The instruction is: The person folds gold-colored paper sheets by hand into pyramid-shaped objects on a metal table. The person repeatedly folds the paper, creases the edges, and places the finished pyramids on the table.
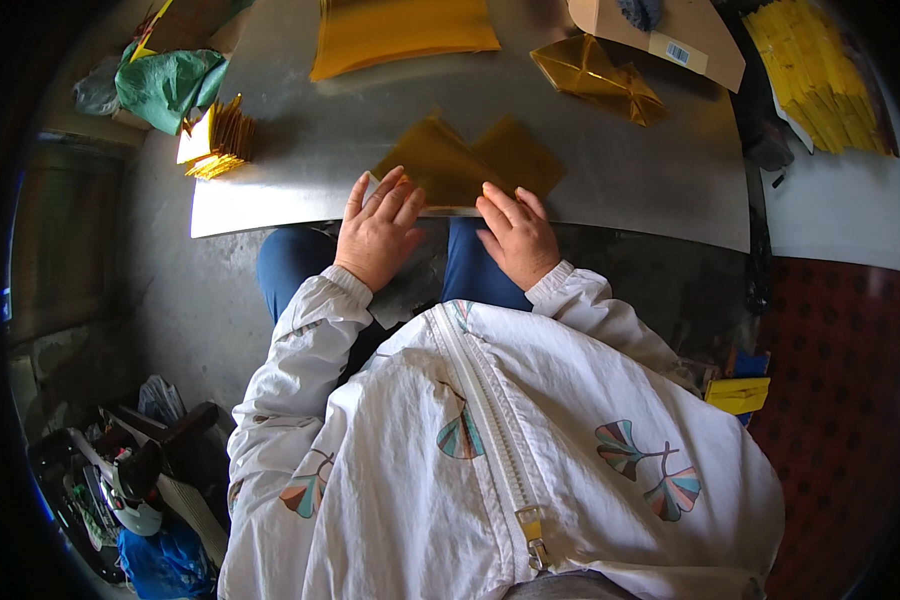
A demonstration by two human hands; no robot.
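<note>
A sheet of shiny gold foil paper [437, 165] lies at the front edge of the metal-topped table [300, 150], blurred, with a pointed fold standing out toward the far side. My left hand [375, 238] rests on its left end, fingers stretched out and thumb apart; a pale patch shows under the fingertips. On the right end lies my right hand [520, 240], its fingers extended over the paper and the thumb apart from them. A second gold corner [520, 155] spreads out beyond the right fingers. What lies beneath the fingertips is hidden.
A stack of gold sheets [405, 35] lies at the far side. Right of it are a folded gold foil piece [600, 80] and an opened cardboard box [670, 25]. Folded gold pieces [217, 137] stand bundled at left, by a green plastic bag [170, 85]. More yellow bundles [815, 75] sit far right.
</note>
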